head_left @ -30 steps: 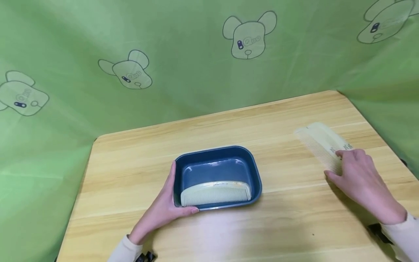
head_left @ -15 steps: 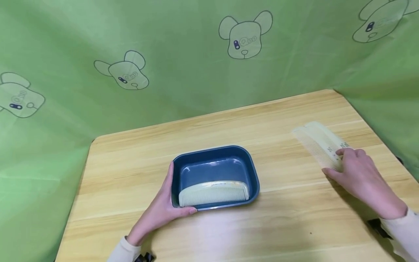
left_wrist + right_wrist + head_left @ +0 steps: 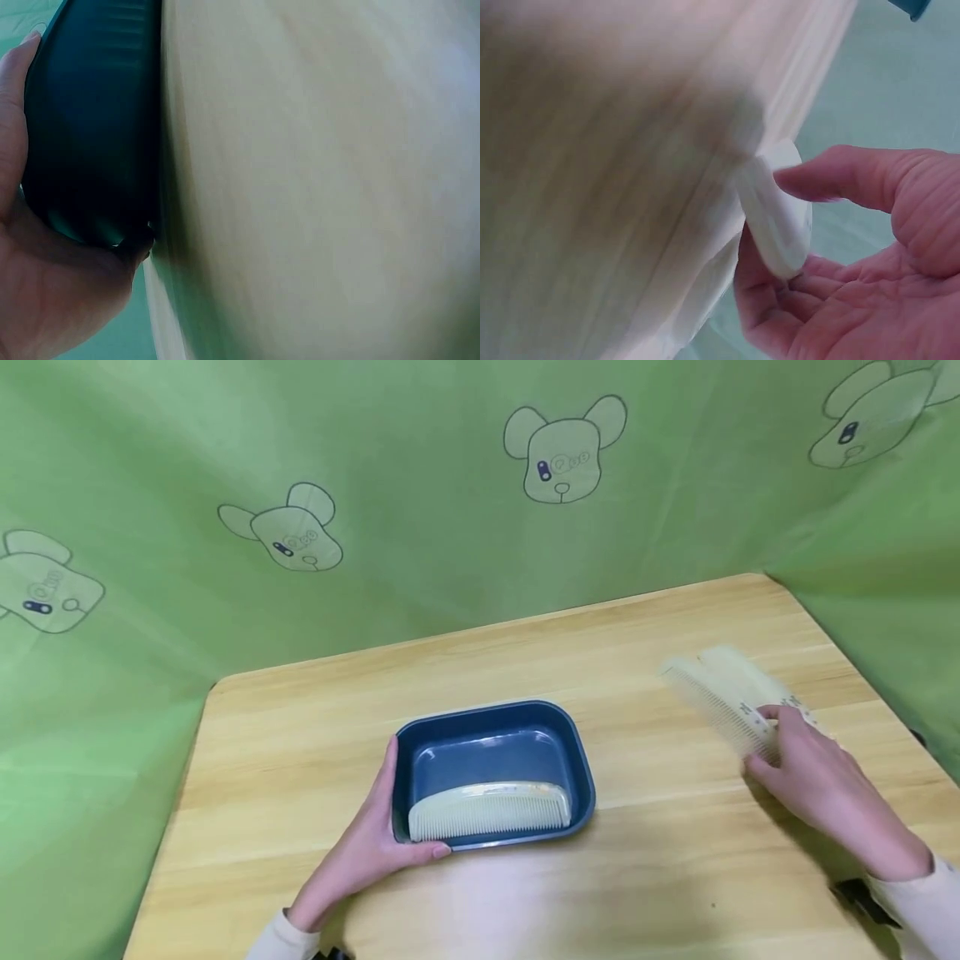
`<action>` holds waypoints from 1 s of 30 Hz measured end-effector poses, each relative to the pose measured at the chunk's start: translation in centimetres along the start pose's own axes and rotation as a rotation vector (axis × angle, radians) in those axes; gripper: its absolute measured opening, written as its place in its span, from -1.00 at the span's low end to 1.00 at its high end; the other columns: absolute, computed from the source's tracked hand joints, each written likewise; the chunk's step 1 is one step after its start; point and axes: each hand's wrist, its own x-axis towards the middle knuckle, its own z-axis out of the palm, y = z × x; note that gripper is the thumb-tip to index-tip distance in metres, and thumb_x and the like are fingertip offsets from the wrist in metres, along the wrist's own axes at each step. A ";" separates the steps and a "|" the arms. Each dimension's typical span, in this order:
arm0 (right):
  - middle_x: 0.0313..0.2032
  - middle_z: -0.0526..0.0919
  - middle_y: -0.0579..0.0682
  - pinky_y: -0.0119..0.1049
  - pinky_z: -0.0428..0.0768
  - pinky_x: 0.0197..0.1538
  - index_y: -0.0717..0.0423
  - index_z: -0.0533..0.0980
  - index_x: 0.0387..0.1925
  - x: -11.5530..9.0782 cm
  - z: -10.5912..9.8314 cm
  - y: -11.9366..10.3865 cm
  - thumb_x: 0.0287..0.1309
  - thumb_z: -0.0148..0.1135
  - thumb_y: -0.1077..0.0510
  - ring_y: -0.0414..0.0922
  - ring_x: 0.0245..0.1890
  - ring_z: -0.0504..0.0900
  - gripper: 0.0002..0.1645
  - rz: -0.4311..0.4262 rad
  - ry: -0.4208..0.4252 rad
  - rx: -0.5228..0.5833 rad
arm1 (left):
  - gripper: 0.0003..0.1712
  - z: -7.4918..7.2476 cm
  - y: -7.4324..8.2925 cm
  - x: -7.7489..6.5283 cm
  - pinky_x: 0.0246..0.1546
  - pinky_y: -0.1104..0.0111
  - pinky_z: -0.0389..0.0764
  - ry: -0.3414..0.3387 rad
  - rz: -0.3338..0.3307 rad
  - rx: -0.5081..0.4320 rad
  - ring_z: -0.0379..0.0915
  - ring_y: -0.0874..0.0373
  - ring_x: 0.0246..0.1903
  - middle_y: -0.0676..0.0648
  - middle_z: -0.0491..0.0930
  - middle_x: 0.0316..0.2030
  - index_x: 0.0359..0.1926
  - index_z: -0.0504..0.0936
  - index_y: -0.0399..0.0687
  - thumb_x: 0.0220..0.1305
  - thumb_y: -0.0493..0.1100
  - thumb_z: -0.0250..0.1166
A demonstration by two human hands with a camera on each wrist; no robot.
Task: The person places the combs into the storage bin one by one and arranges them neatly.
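A dark blue rectangular tray [image 3: 487,756] sits mid-table, with a pale comb [image 3: 491,812] lying along its near wall, teeth toward me. My left hand [image 3: 367,843] grips the tray's left end, thumb along the near rim; in the left wrist view the same hand [image 3: 60,292] wraps the tray's outer wall [image 3: 97,112]. On the right, my right hand [image 3: 828,793] pinches a whitish comb [image 3: 708,697] between thumb and fingers, its teeth facing left. The right wrist view shows this comb's end [image 3: 780,217] between them. Beside it lies another pale comb [image 3: 738,672], partly hidden by the hand.
The wooden table [image 3: 360,693] has rounded far corners. Behind and at both sides hangs a green cloth [image 3: 420,527] printed with animal heads. A small dark speck [image 3: 712,905] marks the tabletop near the front.
The comb in my right hand has tilted up and shifted slightly away from the comb beside it. My left hand keeps its hold on the tray. The head view has shifted slightly.
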 end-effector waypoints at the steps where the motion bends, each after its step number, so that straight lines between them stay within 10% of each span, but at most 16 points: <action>1: -0.12 0.49 0.50 -0.17 0.40 -0.56 0.53 0.08 0.44 -0.1 0.0 0.0 0.32 0.24 0.21 0.07 -0.42 0.47 -0.15 -0.012 -0.005 0.020 | 0.67 0.0 0.0 -0.1 0.47 -0.28 -0.03 0.000 0.000 0.004 -0.36 -0.02 0.61 0.12 -0.41 0.65 0.61 -0.51 0.46 -0.11 0.19 0.69; 8: -0.21 0.47 0.21 -0.32 0.36 -0.57 0.32 0.17 0.45 -0.3 -0.4 -0.2 0.44 0.16 0.24 -0.25 -0.51 0.37 -0.33 -0.080 0.017 0.135 | 0.67 0.1 0.0 -0.4 0.48 -0.27 -0.04 0.004 -0.001 0.005 -0.35 -0.03 0.61 0.11 -0.40 0.65 0.62 -0.50 0.44 -0.10 0.17 0.69; 30: -0.16 0.56 0.01 -0.39 0.58 -0.35 0.16 0.31 0.39 0.2 0.0 -3.2 0.44 0.21 0.26 -0.22 -0.28 0.57 -0.44 -0.170 -0.089 0.529 | 0.69 0.0 0.1 0.1 0.48 -0.26 -0.02 -0.009 -0.002 -0.012 -0.35 0.03 0.61 0.21 -0.40 0.64 0.61 -0.52 0.48 -0.12 0.19 0.70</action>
